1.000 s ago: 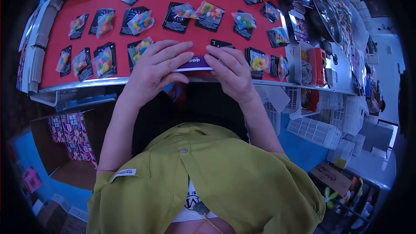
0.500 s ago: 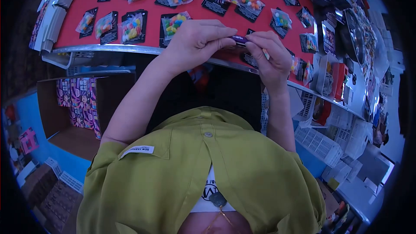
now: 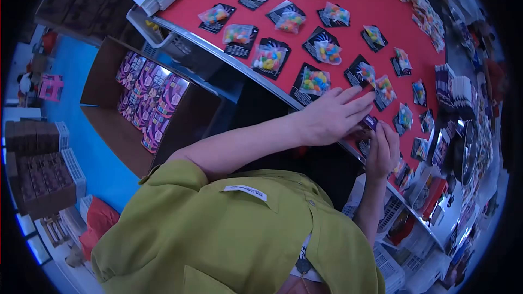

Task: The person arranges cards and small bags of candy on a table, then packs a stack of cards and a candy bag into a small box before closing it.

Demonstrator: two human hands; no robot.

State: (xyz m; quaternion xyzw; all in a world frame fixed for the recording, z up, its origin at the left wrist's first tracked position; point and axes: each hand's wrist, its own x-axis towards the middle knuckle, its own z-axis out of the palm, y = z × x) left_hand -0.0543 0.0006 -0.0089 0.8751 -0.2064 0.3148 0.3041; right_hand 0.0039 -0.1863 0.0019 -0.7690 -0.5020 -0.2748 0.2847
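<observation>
Pinching a small purple box (image 3: 371, 121) between thumb and fingertips, the right hand (image 3: 384, 149) is nearly closing and is holding it by one end, just at the near edge of the table (image 3: 381, 8) — a grip that is probably leaving most of the box within the other hand's reach. The left hand (image 3: 332, 118) is arching beside and partly over it, palm down, fingers loosely bent and slightly parted; its thumb is hiding, so whether it is gripping the box I cannot tell. Both forearms are angling in from the body, seemingly steadying the box between the hands.

Across the red top, clear bags (image 3: 316, 80) are lying on black cards (image 3: 303, 97), mostly one to a small pile. The loose rows are probably making the sets easy to tell apart and to reach singly. Each nearby bag is holding small, brightly coloured candies, which are showing through the plastic.

Below the table, on the left, an open cardboard carton (image 3: 117, 139) is holding purple printed boxes (image 3: 150, 100), packing closely together on one side. Towards the right end, a pale tray (image 3: 418, 188) is standing beside something red — its contents are too blurred for naming. A round metal pan (image 3: 469, 149) is resting farther along, near many small wrapped packets.
</observation>
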